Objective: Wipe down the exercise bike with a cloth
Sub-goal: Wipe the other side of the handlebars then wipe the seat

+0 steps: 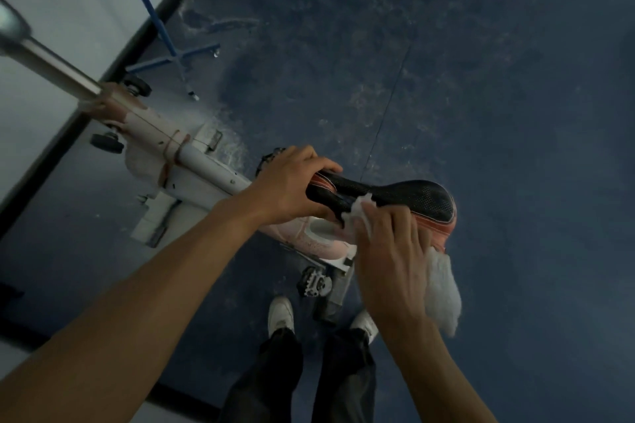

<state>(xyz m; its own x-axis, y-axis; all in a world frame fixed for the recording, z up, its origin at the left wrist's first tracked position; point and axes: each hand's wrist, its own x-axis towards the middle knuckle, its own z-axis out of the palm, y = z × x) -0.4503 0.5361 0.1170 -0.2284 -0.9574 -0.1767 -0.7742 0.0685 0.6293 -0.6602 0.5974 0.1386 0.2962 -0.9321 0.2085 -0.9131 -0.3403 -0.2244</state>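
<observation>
The exercise bike (206, 168) stands on the scuffed blue floor (481, 113) right below me, its pale pinkish-white frame smudged and its saddle (395, 196) a long black perforated pad edged in red stripes. My left hand (292, 178) curls over the narrow nose of the saddle and grips it, while my right hand (395, 244) holds a crumpled white cloth (441, 288) against the saddle's near side, loose fluffy folds hanging below my wrist. A metal-toothed pedal (314, 282) sits just in front of my 2 white shoes (281, 314), and a blue wheeled stand (171, 45) stands by the white wall beyond the bike.
</observation>
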